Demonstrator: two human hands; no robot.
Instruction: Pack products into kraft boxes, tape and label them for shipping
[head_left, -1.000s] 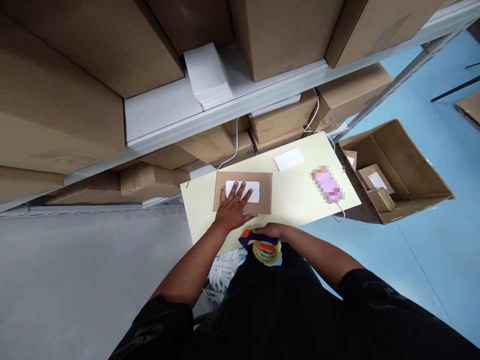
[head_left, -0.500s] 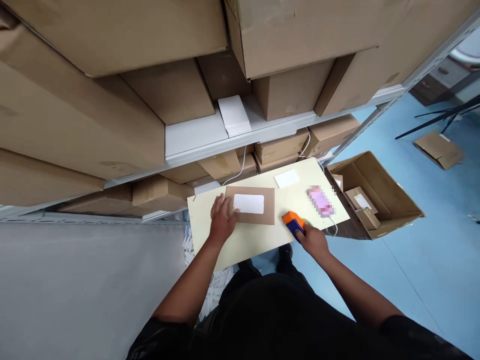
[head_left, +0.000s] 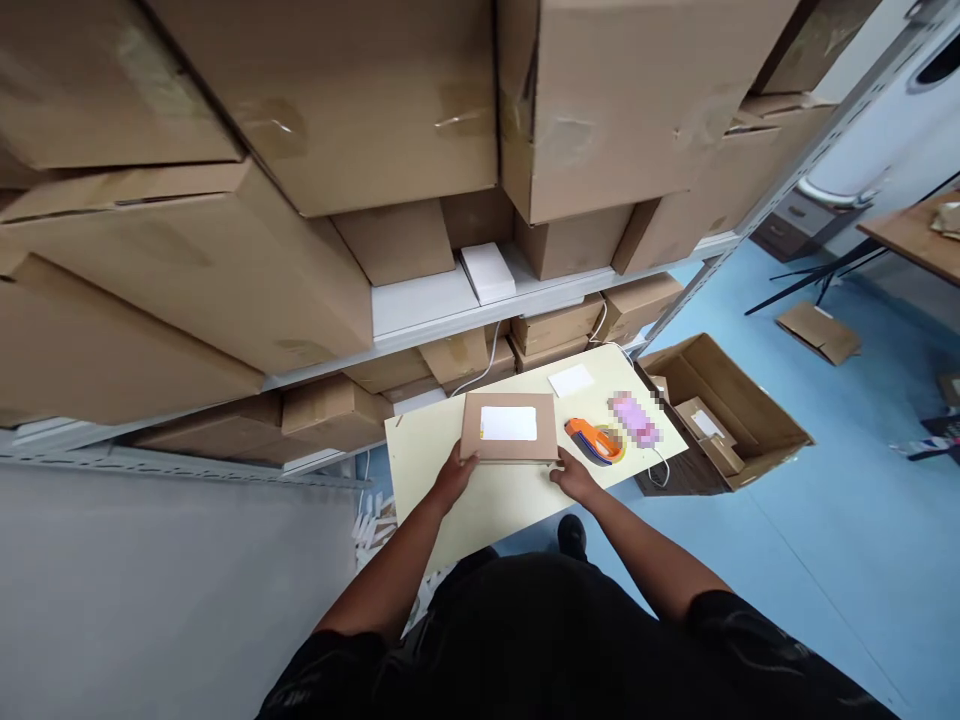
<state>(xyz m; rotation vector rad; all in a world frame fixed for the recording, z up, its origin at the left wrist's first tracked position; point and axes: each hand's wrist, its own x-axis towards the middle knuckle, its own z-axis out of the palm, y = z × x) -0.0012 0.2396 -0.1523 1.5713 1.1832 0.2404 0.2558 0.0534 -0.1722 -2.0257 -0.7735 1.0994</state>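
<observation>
A flat brown cardboard box (head_left: 510,452) with a white label on top is over the cream tabletop (head_left: 480,505). My left hand (head_left: 454,478) grips its near left corner, thumb at the top edge and the other fingers partly hidden. At the near right corner, my right hand (head_left: 574,476) has its fingers curled against the box. An orange and blue tape dispenser (head_left: 592,440) with a roll of tape lies just right of the box, touched by neither hand.
White paper (head_left: 571,380) and a blurred pink item (head_left: 634,418) with a white cable lie on the tabletop. To the right stands a large open carton (head_left: 765,430) holding small boxes. Shelving (head_left: 420,322) loaded with cartons rises directly ahead, above the table's back edge.
My right hand has let go of the tape dispenser, which now lies on the table, and has moved to the box. My left hand has shifted to the near left corner. The camera view has tilted up.
</observation>
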